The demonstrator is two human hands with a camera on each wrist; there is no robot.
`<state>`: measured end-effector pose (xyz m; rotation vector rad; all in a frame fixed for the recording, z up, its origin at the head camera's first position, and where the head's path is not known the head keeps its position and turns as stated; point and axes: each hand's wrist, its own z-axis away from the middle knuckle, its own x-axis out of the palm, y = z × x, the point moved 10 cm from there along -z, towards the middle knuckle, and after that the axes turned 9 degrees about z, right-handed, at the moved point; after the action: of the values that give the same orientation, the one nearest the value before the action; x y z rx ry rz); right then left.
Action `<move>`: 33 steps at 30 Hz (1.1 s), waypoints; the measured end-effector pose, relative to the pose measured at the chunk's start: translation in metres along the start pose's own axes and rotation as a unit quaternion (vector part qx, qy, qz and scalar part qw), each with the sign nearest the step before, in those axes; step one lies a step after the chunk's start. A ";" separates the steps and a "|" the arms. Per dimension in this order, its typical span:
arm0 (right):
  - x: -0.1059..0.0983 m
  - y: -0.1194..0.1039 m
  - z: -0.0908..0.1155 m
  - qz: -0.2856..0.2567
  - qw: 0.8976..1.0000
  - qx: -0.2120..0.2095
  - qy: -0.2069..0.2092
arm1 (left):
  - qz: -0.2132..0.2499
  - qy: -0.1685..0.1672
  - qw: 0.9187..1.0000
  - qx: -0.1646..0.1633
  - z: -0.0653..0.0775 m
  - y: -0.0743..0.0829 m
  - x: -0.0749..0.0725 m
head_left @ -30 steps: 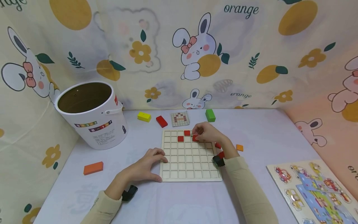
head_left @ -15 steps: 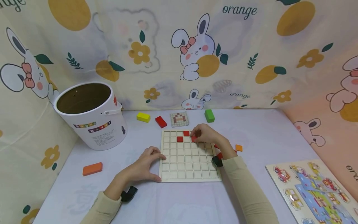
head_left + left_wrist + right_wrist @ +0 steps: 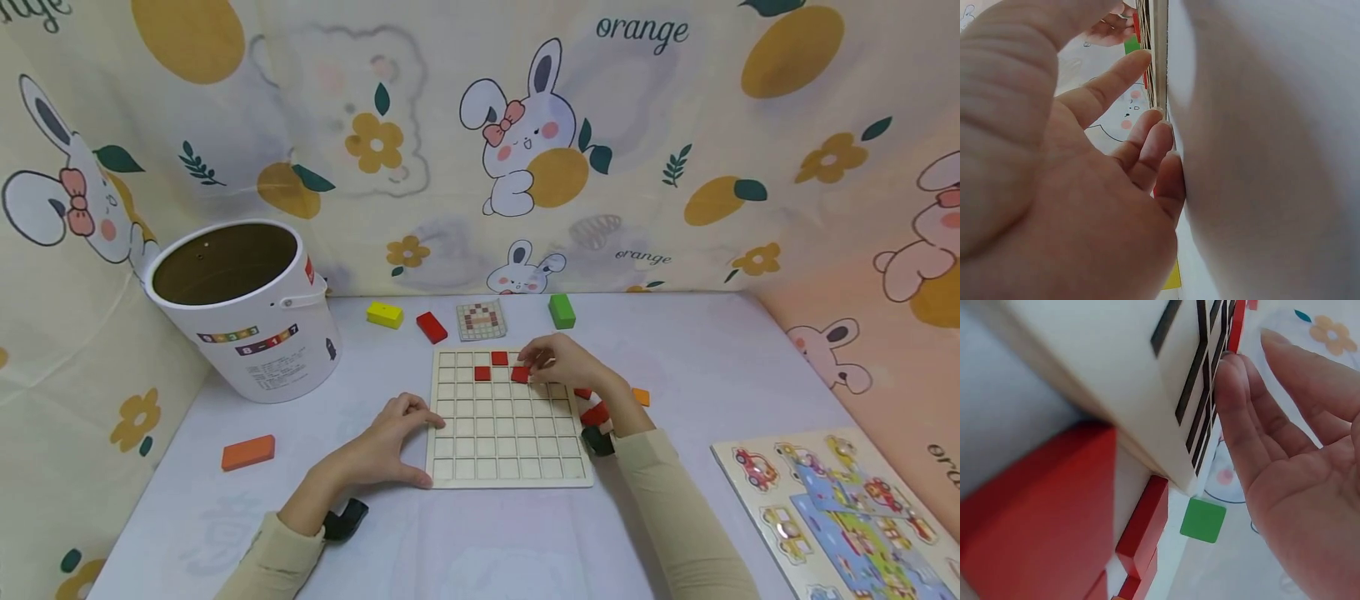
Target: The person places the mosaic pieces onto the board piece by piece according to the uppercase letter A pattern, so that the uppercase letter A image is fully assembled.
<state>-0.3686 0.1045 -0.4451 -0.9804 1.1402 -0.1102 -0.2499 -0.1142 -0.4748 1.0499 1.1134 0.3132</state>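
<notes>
A wooden grid board [image 3: 510, 482] lies flat on the table between my hands. Three red square tiles sit in its far rows: a top one [image 3: 499, 357], a left one [image 3: 482, 374] and a right one [image 3: 520, 375], slightly askew. Beside the right tile is my right hand [image 3: 564, 365], its fingertips right at the tile's edge; in the right wrist view the thumb stands apart from the fingers [image 3: 1233, 394], with nothing between them. My left hand [image 3: 386, 446] touches the board's left edge with thumb and fingers spread, also seen along the board rim [image 3: 1161, 62] in the left wrist view.
Behind the board lie a pattern card [image 3: 481, 321] and red [image 3: 432, 327], yellow [image 3: 385, 314] and green [image 3: 562, 311] blocks. Red pieces [image 3: 595, 414] and an orange tile [image 3: 641, 397] lie right. A white bucket [image 3: 281, 358], an orange block [image 3: 248, 452] and a picture puzzle [image 3: 757, 492] stand around.
My right hand has let go of the right red tile and shifted slightly right, so that tile now shows whole. The left hand stays at the board's edge.
</notes>
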 end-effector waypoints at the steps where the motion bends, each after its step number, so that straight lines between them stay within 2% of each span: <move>1: 0.000 0.001 0.000 -0.009 1.000 -0.002 0.000 | 0.000 0.000 1.000 -0.001 0.000 0.000 0.000; 8: -0.005 0.007 0.008 -0.043 0.999 0.000 0.000 | 0.001 -0.004 1.000 -0.003 -0.001 0.000 0.000; 15: -0.030 0.022 0.046 -0.053 0.998 0.028 0.022 | -0.001 -0.006 1.000 -0.002 -0.002 0.000 0.000; 18: -0.029 0.025 0.059 -0.054 0.998 0.032 0.011 | -0.005 -0.003 1.000 -0.005 -0.001 -0.001 -0.002; 21: -0.013 0.012 0.065 -0.015 1.000 0.018 -0.020 | -0.004 -0.003 1.000 -0.004 0.000 -0.001 -0.002; 24: 0.012 -0.010 0.067 0.089 0.995 0.011 -0.045 | 0.001 -0.006 1.000 0.003 -0.001 -0.001 0.000; 26: 0.027 -0.020 0.067 0.163 0.985 0.023 -0.056 | 0.005 -0.009 1.000 0.007 -0.001 0.000 0.002; 29: 0.042 -0.026 0.065 0.255 0.964 0.049 -0.064 | 0.006 -0.007 1.000 0.005 0.000 0.001 0.001; 33: 0.048 -0.024 0.061 0.305 0.947 0.070 -0.070 | 0.006 -0.007 1.000 0.003 0.000 0.001 0.000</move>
<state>-0.2880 0.1008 -0.4582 -0.4670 1.2382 0.3682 -0.2494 -0.1134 -0.4738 1.0622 1.0964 0.3122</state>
